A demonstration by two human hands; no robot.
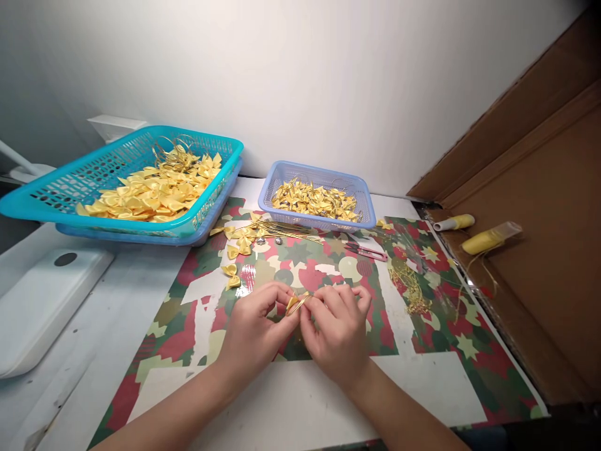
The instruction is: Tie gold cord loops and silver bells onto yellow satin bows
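Yellow bow (291, 305) is being held on the person's side of the lilac basket (323, 220): the left hand (260, 319) is gripping it between finger and thumb, while the right hand (337, 326) is pinching the gold wire (301, 303) beside it, presumably steadying so small a piece. Loose bows (245, 235) are lying near the basket's left front corner, seemingly for easy reach. The held bow's long axis, partly hidden, is apparently slanting toward the basket's right end.

We judge this a small craft workshop: counter (141, 275) with a teal basket (117, 227) of yellow satin bows (154, 195), thread snips (370, 252) and yellow thread spools (483, 241) alongside.
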